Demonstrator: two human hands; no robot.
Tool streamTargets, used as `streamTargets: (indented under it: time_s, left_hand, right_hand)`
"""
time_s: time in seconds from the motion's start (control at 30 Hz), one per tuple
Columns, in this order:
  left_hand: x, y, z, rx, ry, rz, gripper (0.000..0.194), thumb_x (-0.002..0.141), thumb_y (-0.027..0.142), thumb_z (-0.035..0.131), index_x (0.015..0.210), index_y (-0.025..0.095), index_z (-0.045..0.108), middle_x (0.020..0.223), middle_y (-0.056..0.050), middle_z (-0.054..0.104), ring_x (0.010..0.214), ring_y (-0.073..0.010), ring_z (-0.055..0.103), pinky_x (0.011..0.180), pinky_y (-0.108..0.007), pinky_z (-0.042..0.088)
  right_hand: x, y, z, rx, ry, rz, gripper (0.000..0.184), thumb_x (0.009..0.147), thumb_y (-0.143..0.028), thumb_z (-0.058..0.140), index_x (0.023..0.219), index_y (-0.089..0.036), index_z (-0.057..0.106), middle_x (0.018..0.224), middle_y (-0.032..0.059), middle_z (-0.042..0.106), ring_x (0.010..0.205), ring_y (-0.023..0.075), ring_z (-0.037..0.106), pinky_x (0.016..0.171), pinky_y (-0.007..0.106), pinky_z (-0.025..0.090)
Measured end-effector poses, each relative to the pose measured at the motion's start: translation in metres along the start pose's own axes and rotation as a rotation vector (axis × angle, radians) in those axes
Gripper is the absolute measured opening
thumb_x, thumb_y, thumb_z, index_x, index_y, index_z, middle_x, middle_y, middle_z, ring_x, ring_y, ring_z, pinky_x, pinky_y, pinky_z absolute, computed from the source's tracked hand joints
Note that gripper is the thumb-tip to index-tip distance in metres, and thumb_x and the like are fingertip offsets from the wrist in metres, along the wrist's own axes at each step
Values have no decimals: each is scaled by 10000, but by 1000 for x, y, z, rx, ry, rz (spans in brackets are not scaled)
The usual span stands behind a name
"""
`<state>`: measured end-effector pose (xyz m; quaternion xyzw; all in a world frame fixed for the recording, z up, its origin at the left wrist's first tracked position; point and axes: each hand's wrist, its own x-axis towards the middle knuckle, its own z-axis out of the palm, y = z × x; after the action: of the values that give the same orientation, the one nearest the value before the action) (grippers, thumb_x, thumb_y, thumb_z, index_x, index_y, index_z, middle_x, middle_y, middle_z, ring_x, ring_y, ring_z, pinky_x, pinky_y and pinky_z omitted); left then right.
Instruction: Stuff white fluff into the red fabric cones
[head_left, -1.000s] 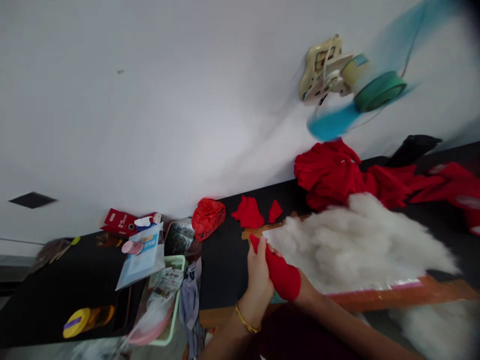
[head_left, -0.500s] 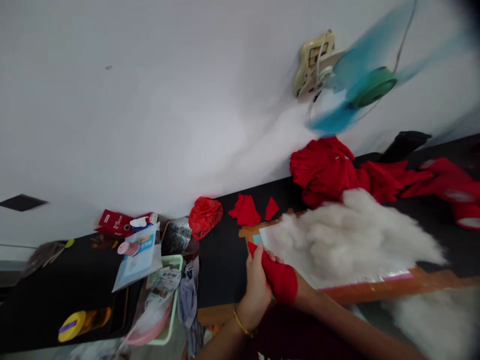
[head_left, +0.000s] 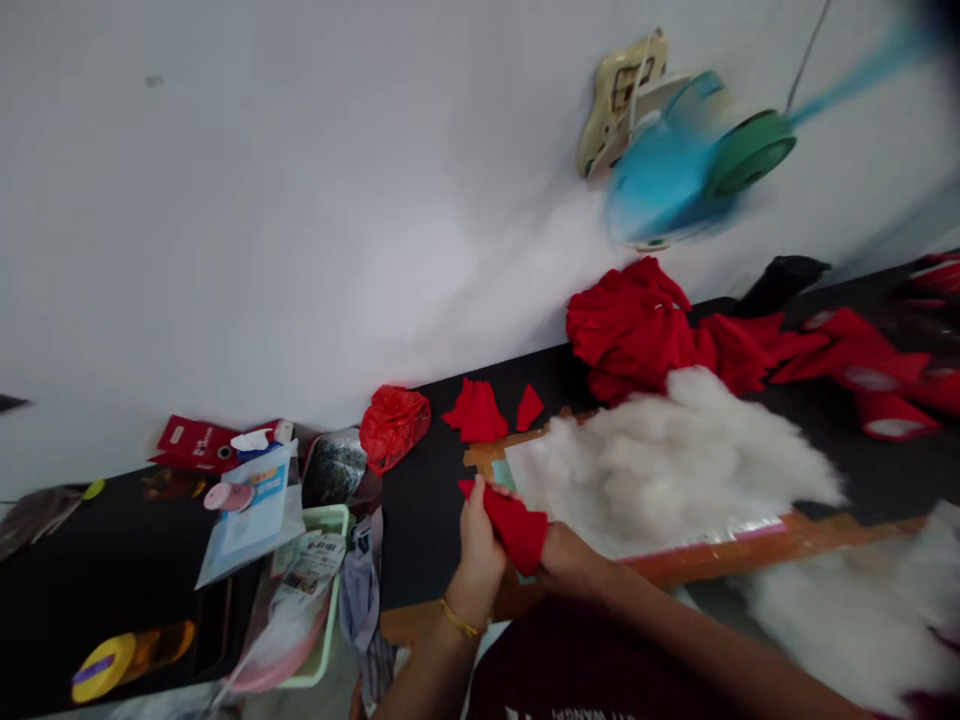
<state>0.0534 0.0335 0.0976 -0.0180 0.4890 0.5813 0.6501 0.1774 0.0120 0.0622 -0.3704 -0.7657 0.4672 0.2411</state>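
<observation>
A red cone-shaped fabric piece [head_left: 519,527] is held low over the front of the dark table, its narrow tip pointing up and left. My left hand [head_left: 480,540] is closed around the outside of the cone near the tip. Into the wide end goes my right hand [head_left: 556,556]; only its wrist side shows, and the fingers are hidden by the cloth. Just right of both hands lies a big heap of white fluffy stuffing [head_left: 667,465] on a pale sheet [head_left: 525,470].
Red fabric is piled [head_left: 630,325] along the wall, with flat red pieces [head_left: 476,412] and a red plastic bag [head_left: 394,428] further left. A blue fan [head_left: 675,175] spins above. Left are a green basket [head_left: 326,640] and a yellow-lidded jar [head_left: 105,665]. More stuffing [head_left: 832,620] lies below the table edge.
The right hand sits a little less deep in the red cone, with more of its wrist side showing. The left hand keeps its hold. The whole view has shifted slightly.
</observation>
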Motion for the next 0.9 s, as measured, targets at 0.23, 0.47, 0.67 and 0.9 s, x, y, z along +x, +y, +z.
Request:
streamTargets:
  time_s: [0.23,0.47,0.67,0.9]
  left_hand:
    - [78,2,-52,405,174,44,288,700,340,790,843,173,604,785,-59,686,762,-210,675,799,-359,523]
    - [94,-18,-66,551,331,203,485,673,156,778,1103,225,566,1304,-108,599,1320,-258,490,1073,-340,364]
    - [79,-59,-44,702,56,216,474,639,155,805,1083,209,646,1133,-96,655,936,-209,634,863,-316,490]
    - [86,-61,-10,608,-342,-11,757,589,261,876,1291,230,595,930,-45,681,683,-133,598,598,-239,484]
  right_hand:
    - [-24,68,-8,-104,83,225,424,859,-128,422,1216,-218,632,1058,76,740,846,198,694,851,344,540]
    - [21,143,-38,-385,361,740,852,770,-303,732,1487,-66,338,1527,352,321,1156,393,630,900,483,525]
    - [29,151,-46,-352,284,630,405,813,-20,477,1187,-59,627,1193,244,657,1062,295,672,944,396,500]
    - [15,128,-47,-211,182,297,506,685,7,454,1119,-167,647,1143,117,700,1072,228,641,980,378,482]
